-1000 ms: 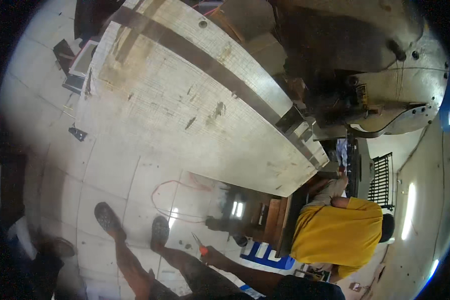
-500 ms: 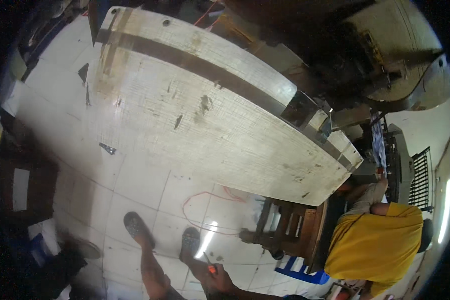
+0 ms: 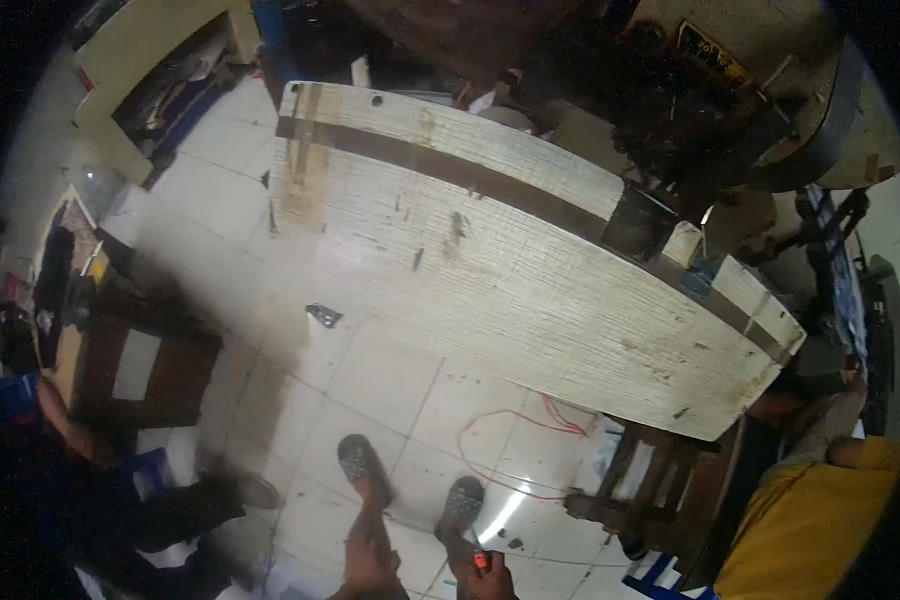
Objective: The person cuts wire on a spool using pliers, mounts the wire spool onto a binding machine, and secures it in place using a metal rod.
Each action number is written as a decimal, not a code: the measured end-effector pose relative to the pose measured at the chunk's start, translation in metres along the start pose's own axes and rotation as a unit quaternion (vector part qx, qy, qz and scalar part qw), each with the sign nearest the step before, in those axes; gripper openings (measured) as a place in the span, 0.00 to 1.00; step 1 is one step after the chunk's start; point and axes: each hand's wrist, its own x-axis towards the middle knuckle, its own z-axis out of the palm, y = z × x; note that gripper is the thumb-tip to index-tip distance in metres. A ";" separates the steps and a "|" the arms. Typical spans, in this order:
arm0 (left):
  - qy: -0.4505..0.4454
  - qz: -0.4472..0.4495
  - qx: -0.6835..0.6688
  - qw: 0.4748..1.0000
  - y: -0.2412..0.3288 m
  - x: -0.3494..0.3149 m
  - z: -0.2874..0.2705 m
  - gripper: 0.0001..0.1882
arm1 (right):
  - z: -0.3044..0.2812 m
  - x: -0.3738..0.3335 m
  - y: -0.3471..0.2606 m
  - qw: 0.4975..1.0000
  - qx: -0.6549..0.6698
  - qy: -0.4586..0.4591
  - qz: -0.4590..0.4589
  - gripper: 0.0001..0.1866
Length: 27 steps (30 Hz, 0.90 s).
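Observation:
My right hand (image 3: 488,580) is closed round the orange-red handle of a screwdriver (image 3: 482,560), low in the view by my right shin. Its thin shaft points up, away from me. My left hand (image 3: 372,568) hangs in front of my left leg, with fingers stretched out and nothing seen in them; it partly blends with the leg. Beyond my feet lies a large white board (image 3: 530,290) with a curved far edge, a brown strip along it and scuffed dark marks. Neither hand touches the board.
A small dark piece (image 3: 323,316) lies left of the board. Red cord (image 3: 465,430) loops over the tiled floor beside a wooden slatted stand (image 3: 640,475). A person in a yellow shirt (image 3: 820,530) sits at right; another person's arm (image 3: 65,425) shows at left, near a brown box (image 3: 175,380).
The whole view has shifted, so the board, my feet and hands appear further right and lower. More of the left side shows, including another person's arm. My right hand still holds the screwdriver.

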 end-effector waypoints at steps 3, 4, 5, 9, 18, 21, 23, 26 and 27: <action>-0.002 -0.017 0.080 0.997 0.025 -0.007 -0.017 0.43 | 0.002 -0.002 0.004 0.984 0.151 -0.064 0.071 0.26; 0.018 0.005 0.067 0.998 0.024 -0.008 -0.018 0.43 | -0.030 0.004 -0.028 0.998 -0.029 -0.047 0.016 0.30; 0.035 0.036 0.053 0.997 0.028 -0.004 -0.019 0.42 | -0.034 0.008 -0.029 0.998 0.043 -0.030 0.027 0.31; 0.010 0.019 0.061 0.998 0.059 0.005 -0.054 0.33 | -0.075 0.025 -0.060 0.990 0.140 0.029 0.018 0.30; 0.406 0.236 -0.089 0.878 0.220 0.083 -0.219 0.25 | -0.006 -0.012 -0.002 0.998 -0.038 -0.056 0.002 0.27; 0.413 0.446 -0.038 0.793 0.349 0.124 -0.343 0.32 | 0.046 -0.013 0.030 0.781 0.568 -0.005 0.260 0.27; 0.442 0.399 -0.047 0.802 0.412 0.155 -0.382 0.36 | 0.005 -0.001 -0.008 0.904 0.322 0.031 0.280 0.26; 0.444 0.396 -0.170 0.785 0.447 0.178 -0.385 0.37 | -0.021 0.019 -0.032 0.917 0.308 0.021 0.251 0.25; 0.451 0.399 -0.215 0.769 0.449 0.183 -0.386 0.37 | -0.023 0.025 -0.033 0.921 0.304 0.021 0.243 0.25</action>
